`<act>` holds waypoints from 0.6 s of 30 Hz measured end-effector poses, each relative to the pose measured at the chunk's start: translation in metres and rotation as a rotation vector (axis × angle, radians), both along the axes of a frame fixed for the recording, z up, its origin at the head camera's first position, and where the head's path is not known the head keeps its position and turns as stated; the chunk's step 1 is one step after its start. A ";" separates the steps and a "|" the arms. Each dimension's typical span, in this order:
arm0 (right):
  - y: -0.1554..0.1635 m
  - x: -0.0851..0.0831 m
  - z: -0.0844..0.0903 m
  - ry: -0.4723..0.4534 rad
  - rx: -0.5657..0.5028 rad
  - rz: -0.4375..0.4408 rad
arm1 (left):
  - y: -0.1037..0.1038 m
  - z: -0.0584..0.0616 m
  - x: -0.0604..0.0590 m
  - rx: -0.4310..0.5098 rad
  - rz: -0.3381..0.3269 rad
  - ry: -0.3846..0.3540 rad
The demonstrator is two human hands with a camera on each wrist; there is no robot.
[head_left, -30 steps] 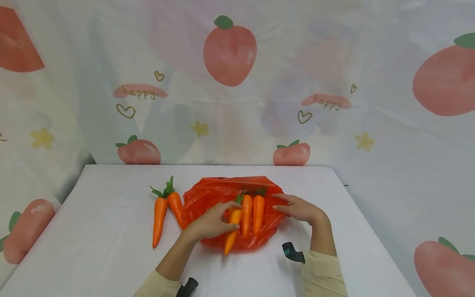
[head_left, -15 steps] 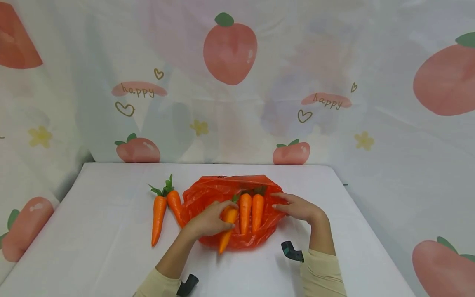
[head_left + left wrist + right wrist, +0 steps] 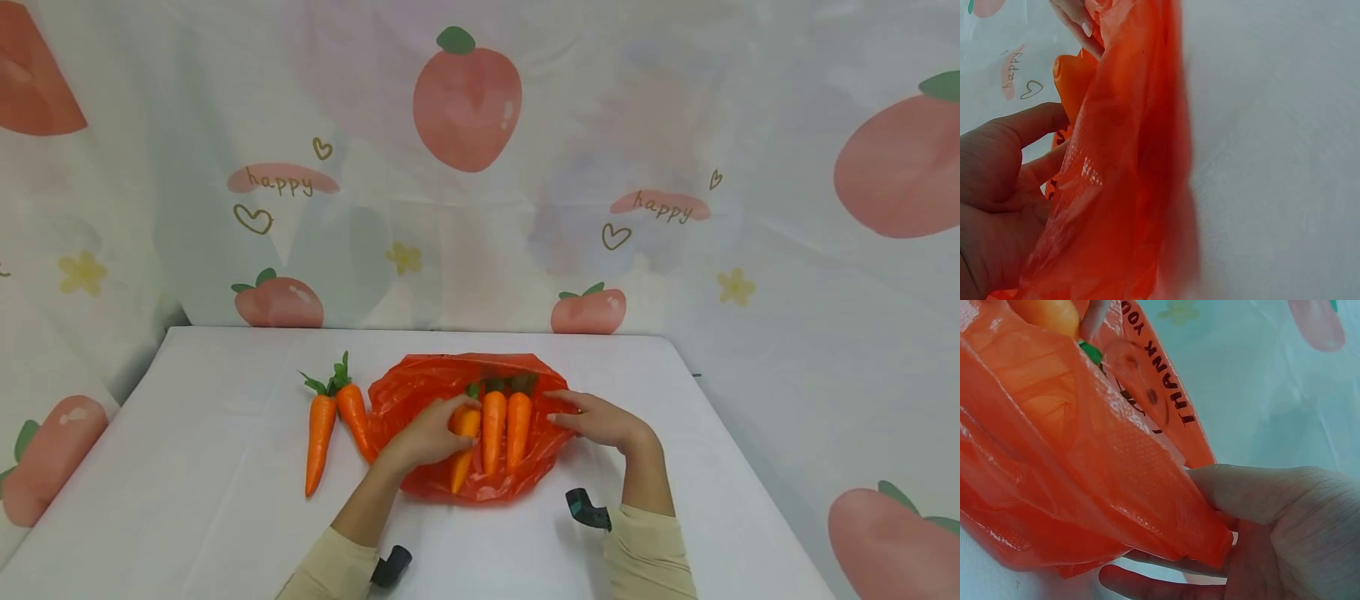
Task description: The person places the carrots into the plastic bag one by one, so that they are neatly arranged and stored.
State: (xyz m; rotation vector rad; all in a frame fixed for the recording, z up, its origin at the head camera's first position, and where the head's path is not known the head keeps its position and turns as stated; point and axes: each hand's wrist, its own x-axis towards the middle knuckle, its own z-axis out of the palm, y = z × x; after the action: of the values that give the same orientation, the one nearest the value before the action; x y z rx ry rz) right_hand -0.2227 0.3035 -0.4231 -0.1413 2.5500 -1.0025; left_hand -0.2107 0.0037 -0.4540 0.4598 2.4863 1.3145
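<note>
The orange bag (image 3: 450, 392) holds three carrots (image 3: 493, 421); two more (image 3: 321, 433) lie beside it on the table (image 3: 225, 500). The left hand (image 3: 427, 435) grips one carrot, and the right hand (image 3: 600, 419) apparently pinches the bag's edge.

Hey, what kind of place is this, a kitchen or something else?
Probably a staged tabletop set, not a kitchen: a white table, a peach-print backdrop hung behind it, and toy-looking carrots beside an orange plastic bag.

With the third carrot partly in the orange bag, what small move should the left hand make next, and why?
Probably ease the carrot deeper beside the other two carrots, then let go. The left hand grips it with its tip near the orange bag's front edge, while the right hand pinches the bag's side.
</note>
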 end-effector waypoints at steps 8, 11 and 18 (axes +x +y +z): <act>-0.001 0.002 0.001 -0.004 0.008 -0.010 | 0.008 0.001 -0.004 -0.030 0.036 0.012; -0.001 0.002 0.001 0.001 0.009 -0.008 | 0.011 0.001 -0.007 -0.022 0.049 0.014; -0.001 0.003 0.002 0.002 0.012 -0.007 | 0.018 0.000 -0.014 -0.005 0.087 0.024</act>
State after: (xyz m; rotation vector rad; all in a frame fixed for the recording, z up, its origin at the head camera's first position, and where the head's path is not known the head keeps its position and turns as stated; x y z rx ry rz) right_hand -0.2196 0.3025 -0.4213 -0.1300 2.5598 -0.9905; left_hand -0.2249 0.0215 -0.4543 0.3715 2.5554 1.3422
